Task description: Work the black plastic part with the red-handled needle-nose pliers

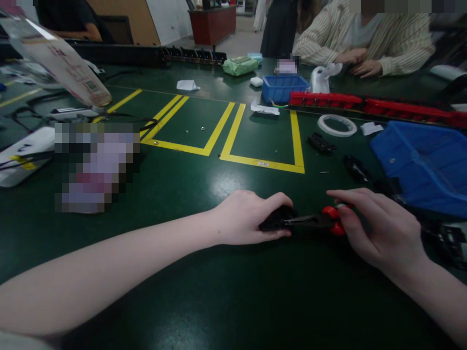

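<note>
My left hand (248,216) is closed around a small black part (275,218), mostly hidden by the fingers, just above the dark green table (175,301). In my right hand (379,228) are needle-nose pliers (310,221) with red handles. Their narrow metal jaws point left and meet the black part at my left fingers. Whether the jaws grip it or only touch it I cannot tell. More black parts lie near my right hand, among them one black piece (321,143) beyond it and another (355,168) closer to the blue bin.
A blue bin (423,165) stands at the right, with a tape roll (337,125) nearby. Red strips (379,109) and a small blue basket (284,88) lie farther back. Yellow tape (262,164) marks the table. A person in a striped sleeve (321,39) sits opposite.
</note>
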`<action>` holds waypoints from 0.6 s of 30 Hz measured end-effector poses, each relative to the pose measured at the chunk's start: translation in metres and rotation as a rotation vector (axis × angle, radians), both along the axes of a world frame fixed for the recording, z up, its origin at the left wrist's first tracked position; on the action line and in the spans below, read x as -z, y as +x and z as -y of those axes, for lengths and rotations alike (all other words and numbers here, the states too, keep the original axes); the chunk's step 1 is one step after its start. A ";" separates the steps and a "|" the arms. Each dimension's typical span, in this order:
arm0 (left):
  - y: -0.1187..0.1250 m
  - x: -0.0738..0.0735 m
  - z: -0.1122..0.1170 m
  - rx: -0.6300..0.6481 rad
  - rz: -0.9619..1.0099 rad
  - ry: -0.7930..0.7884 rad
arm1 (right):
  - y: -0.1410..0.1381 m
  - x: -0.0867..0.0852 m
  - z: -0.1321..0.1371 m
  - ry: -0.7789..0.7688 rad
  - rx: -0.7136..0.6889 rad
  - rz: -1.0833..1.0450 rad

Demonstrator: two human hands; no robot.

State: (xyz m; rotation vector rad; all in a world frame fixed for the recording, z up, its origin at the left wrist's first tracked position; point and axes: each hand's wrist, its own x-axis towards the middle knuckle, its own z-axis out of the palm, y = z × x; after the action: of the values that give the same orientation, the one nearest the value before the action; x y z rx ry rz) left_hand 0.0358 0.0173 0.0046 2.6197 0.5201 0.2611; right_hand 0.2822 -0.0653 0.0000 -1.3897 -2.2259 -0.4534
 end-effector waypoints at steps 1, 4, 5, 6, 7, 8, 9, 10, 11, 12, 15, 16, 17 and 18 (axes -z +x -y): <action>0.000 0.001 0.000 0.005 0.007 -0.001 | 0.000 0.000 0.000 0.011 -0.005 0.006; 0.000 0.002 -0.001 0.016 0.025 0.009 | 0.002 0.002 0.000 0.026 -0.008 0.014; -0.001 0.002 -0.001 0.017 0.028 0.016 | 0.003 0.003 0.000 0.028 -0.008 0.012; -0.001 0.002 -0.001 0.019 0.029 0.023 | 0.004 0.004 0.001 0.026 -0.005 0.012; -0.001 0.002 -0.002 0.023 0.029 0.027 | 0.006 0.005 0.001 0.024 -0.001 0.013; 0.000 0.002 -0.002 0.027 0.028 0.027 | 0.007 0.005 0.001 0.022 0.003 0.016; 0.000 0.002 -0.002 0.029 0.027 0.028 | 0.007 0.006 0.002 0.023 0.009 0.022; 0.000 0.002 -0.001 0.029 0.023 0.033 | 0.008 0.006 0.002 0.020 0.013 0.029; 0.000 0.002 -0.001 0.026 0.019 0.041 | 0.009 0.006 0.001 0.020 0.013 0.035; 0.000 0.002 -0.001 0.022 0.017 0.053 | 0.009 0.006 0.001 0.023 0.015 0.036; -0.001 0.003 0.000 0.020 0.024 0.071 | 0.009 0.004 -0.002 0.030 0.036 0.029; -0.001 0.003 0.000 0.024 0.029 0.067 | 0.009 0.004 -0.002 0.027 0.045 0.022; -0.001 0.003 0.001 0.028 0.035 0.064 | 0.009 0.003 -0.003 0.024 0.053 0.014; -0.001 0.003 0.001 0.033 0.041 0.063 | 0.009 0.003 -0.004 0.013 0.060 0.007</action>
State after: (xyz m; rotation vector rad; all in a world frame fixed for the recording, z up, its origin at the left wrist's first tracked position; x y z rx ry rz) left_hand 0.0348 0.0165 0.0020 2.6755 0.4618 0.3245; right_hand 0.2916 -0.0615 -0.0030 -1.4536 -2.1870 -0.4934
